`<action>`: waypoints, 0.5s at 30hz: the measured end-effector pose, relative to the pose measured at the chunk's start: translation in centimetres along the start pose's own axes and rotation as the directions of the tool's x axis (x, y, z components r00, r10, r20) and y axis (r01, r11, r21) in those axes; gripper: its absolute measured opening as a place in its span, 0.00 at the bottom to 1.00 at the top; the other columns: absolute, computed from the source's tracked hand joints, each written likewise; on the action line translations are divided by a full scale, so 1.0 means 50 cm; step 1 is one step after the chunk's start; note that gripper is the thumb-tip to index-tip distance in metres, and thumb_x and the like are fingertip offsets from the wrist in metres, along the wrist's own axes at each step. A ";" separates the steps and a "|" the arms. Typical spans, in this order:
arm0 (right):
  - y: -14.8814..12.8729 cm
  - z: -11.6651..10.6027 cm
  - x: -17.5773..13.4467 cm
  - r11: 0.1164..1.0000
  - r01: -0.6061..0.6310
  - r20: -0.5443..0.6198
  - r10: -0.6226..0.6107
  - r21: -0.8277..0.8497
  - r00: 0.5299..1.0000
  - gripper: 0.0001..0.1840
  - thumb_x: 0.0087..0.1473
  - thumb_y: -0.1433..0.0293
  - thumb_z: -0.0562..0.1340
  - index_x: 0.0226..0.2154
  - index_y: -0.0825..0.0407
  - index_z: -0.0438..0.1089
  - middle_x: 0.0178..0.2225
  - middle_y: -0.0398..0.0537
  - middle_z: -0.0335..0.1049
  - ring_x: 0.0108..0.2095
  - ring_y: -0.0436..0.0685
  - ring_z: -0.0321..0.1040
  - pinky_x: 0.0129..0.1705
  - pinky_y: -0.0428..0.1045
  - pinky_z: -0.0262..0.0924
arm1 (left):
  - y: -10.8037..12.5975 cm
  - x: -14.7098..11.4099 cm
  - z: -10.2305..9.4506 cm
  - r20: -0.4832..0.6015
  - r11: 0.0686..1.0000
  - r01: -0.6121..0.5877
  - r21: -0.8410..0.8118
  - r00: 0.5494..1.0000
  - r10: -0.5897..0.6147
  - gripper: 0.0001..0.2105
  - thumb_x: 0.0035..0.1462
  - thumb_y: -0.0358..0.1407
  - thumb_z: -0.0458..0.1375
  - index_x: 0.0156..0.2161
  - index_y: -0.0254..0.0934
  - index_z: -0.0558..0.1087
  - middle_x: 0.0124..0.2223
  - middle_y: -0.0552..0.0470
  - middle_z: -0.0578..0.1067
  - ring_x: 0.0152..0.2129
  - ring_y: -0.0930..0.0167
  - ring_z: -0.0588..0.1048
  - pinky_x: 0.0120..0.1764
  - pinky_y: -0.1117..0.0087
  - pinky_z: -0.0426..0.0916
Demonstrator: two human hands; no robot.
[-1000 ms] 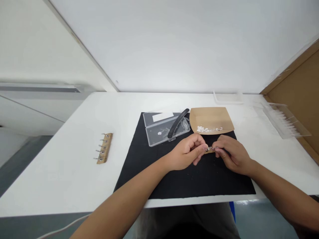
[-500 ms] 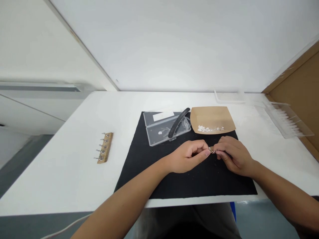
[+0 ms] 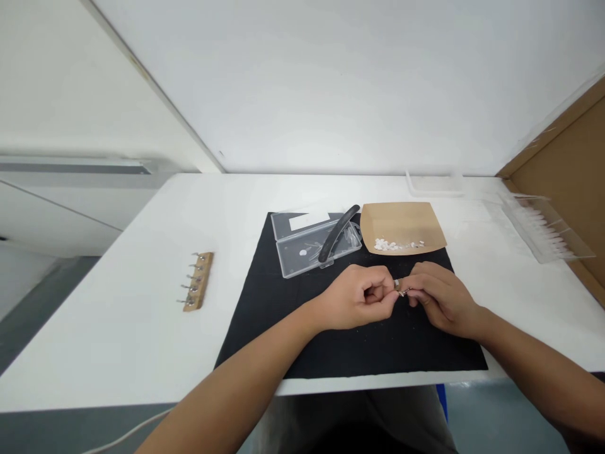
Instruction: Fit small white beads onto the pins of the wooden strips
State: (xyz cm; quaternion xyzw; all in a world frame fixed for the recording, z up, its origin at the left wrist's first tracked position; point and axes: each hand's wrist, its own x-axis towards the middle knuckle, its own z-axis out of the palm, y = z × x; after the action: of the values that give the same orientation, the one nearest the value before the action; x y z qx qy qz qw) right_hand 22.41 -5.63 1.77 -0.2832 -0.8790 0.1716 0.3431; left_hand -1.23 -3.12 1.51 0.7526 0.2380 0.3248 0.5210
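My left hand (image 3: 362, 297) and my right hand (image 3: 442, 299) meet over a black mat (image 3: 350, 353). Between their fingertips is a small tan piece with shiny metal bits (image 3: 401, 291), mostly covered by the fingers. Its exact kind is too small to tell. The left thumb and forefinger pinch at its left end. Curled around its right end are the right fingers and thumb. Just beyond the hands stands a tan paper tray (image 3: 404, 217) with small white bits (image 3: 388, 244) along its near side.
An open clear plastic case (image 3: 288, 268) holds clear slivers, with a black curved file (image 3: 338, 233) across it. A wooden strip with several metal clips (image 3: 199, 282) lies at left. At right is a clear box of white nail tips (image 3: 543, 230).
The left fingertips have shifted slightly on the small piece, and the left thumb has drawn in towards the forefinger. The right hand has barely moved.
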 end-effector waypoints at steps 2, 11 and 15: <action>0.001 0.001 -0.001 1.000 0.000 0.003 0.000 -0.002 1.000 0.09 0.72 0.74 0.54 0.46 0.49 0.69 0.28 0.42 0.70 0.30 0.54 0.65 0.36 0.51 0.58 | -0.005 -0.001 0.000 -0.029 0.996 -0.049 0.072 0.998 0.051 0.08 0.61 0.33 0.60 0.30 0.36 0.68 0.22 0.63 0.61 0.17 0.81 0.56 0.23 0.78 0.54; 0.004 0.001 0.000 0.999 -0.039 -0.001 0.039 0.000 0.999 0.09 0.73 0.73 0.53 0.45 0.48 0.68 0.28 0.42 0.69 0.30 0.54 0.64 0.37 0.50 0.59 | -0.009 0.003 -0.004 -0.093 0.959 -0.106 0.263 0.987 0.135 0.07 0.59 0.32 0.58 0.29 0.38 0.67 0.21 0.63 0.61 0.17 0.79 0.58 0.25 0.76 0.56; 0.000 -0.001 0.002 0.998 -0.061 -0.013 0.062 0.022 0.998 0.09 0.74 0.72 0.53 0.45 0.48 0.68 0.28 0.41 0.69 0.30 0.54 0.65 0.37 0.50 0.60 | -0.009 0.004 -0.005 -0.109 0.972 -0.089 0.219 0.987 0.115 0.08 0.59 0.32 0.59 0.28 0.37 0.67 0.21 0.62 0.61 0.17 0.80 0.57 0.24 0.77 0.56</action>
State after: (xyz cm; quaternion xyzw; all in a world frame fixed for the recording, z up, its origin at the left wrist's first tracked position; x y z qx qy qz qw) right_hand 22.39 -5.58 1.85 -0.3074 -0.8656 0.1899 0.3467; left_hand -1.28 -2.69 1.19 0.7942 0.2635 0.3690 0.4045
